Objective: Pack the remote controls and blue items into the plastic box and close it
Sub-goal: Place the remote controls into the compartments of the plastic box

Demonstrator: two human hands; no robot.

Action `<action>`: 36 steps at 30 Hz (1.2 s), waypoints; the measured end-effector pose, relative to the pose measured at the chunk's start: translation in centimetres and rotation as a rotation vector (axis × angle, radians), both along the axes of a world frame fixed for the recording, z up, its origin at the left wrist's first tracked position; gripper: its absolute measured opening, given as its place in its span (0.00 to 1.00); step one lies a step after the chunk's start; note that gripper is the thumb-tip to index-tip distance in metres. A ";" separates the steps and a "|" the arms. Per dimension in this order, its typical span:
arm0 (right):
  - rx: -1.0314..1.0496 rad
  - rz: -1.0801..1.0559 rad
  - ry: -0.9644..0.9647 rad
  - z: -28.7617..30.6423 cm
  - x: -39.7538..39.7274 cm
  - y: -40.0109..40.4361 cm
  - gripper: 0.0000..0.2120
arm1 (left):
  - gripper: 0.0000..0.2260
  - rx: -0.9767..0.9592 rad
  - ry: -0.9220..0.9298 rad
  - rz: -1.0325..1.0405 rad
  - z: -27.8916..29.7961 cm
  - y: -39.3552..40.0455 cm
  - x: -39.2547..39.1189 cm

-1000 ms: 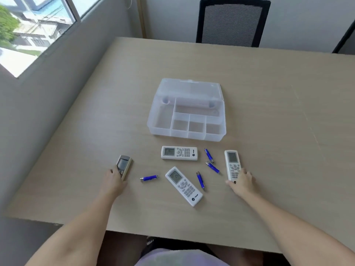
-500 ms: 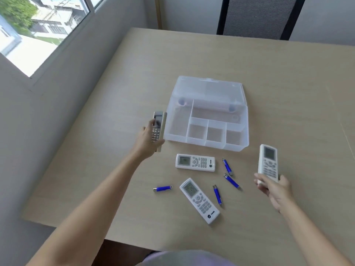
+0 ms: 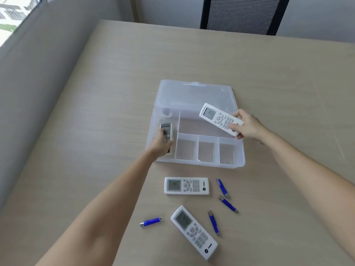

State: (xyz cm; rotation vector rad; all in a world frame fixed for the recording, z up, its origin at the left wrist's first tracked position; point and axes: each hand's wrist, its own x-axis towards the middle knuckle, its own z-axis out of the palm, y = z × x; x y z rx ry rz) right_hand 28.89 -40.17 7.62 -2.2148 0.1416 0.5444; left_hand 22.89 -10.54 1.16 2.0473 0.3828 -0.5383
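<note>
The clear plastic box lies open on the table, its lid folded back. My left hand grips a small grey remote inside the box's left compartment. My right hand holds a white remote tilted over the large back compartment. Two more white remotes lie in front of the box, one level and one slanted. Several small blue items lie around them.
The wooden table reaches left to a grey wall below a window. A black mesh chair stands at the table's far edge. The three small front compartments of the box hold nothing.
Both hands have carried their remotes from beside the box to over it: the left one into the left compartment, the right one above the back compartment. The camera has moved closer.
</note>
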 end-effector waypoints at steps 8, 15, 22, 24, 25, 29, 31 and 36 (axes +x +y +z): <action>-0.016 0.235 0.239 -4.0 4.9 3.0 0.13 | 0.17 0.234 0.071 -0.152 -2.6 0.1 0.8; -0.188 0.262 0.200 -7.1 4.1 4.6 0.18 | 0.20 0.489 0.081 -0.278 -2.9 -0.4 0.6; -0.397 0.297 0.021 -5.7 1.0 6.1 0.21 | 0.19 0.536 -0.204 -0.322 0.7 0.1 -2.2; -0.332 0.248 -0.103 -4.3 -1.5 5.8 0.21 | 0.13 0.498 -0.524 -0.322 2.1 -0.1 -5.0; -0.286 0.203 -0.209 -3.4 -3.5 5.5 0.19 | 0.10 0.458 -0.615 -0.379 2.4 -0.3 -6.6; -0.196 0.200 -0.481 -2.0 -14.6 4.2 0.10 | 0.15 0.430 -0.467 -0.715 0.3 -0.6 -12.1; -0.200 0.276 -0.385 -3.0 -19.9 3.6 0.08 | 0.27 0.473 -0.312 -0.781 -1.3 -0.5 -13.1; -0.356 0.507 -0.041 -5.2 -28.5 5.3 0.24 | 0.28 0.511 -0.258 -0.751 -2.4 -0.8 -13.4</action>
